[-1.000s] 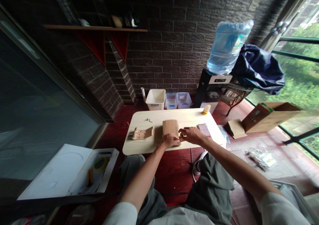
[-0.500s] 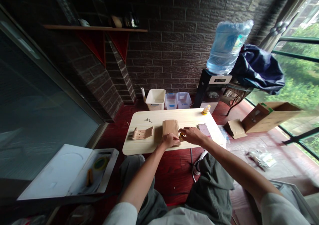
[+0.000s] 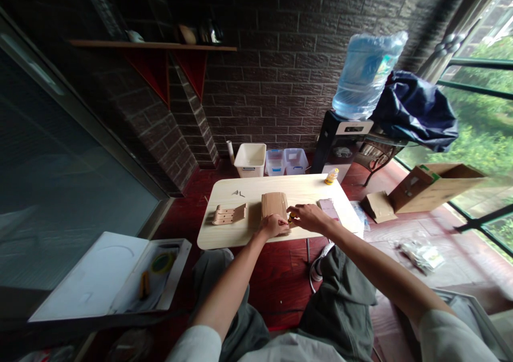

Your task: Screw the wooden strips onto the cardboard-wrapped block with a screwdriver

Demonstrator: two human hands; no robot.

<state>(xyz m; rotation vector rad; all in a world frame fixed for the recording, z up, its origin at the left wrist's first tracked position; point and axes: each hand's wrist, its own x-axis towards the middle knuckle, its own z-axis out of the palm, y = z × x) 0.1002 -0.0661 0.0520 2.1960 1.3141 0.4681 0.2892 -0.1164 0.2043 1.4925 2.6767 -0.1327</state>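
A brown wooden box with a slatted, curved top (image 3: pixel 274 203) lies on the pale table (image 3: pixel 304 188). My left hand (image 3: pixel 274 225) rests on its near end, fingers closed together; what they pinch, if anything, is too small to make out. At the box's right side, my right hand (image 3: pixel 306 216) is wrapped round a yellow-and-black screwdriver (image 3: pixel 292 217), its tip turned towards the left fingertips. To the left stands a wooden piece with holes and a raised end (image 3: pixel 229 214). Several small screws (image 3: pixel 239 193) are scattered behind that piece.
A clear container with a yellow base (image 3: pixel 331 176) stands at the table's back right, with a pinkish phone-like slab (image 3: pixel 328 209) nearer. Beyond the table are plastic bins (image 3: pixel 250 160) and a water dispenser (image 3: pixel 340 138). An open white case (image 3: pixel 172 276) sits at left, a cardboard box (image 3: pixel 420 191) at right.
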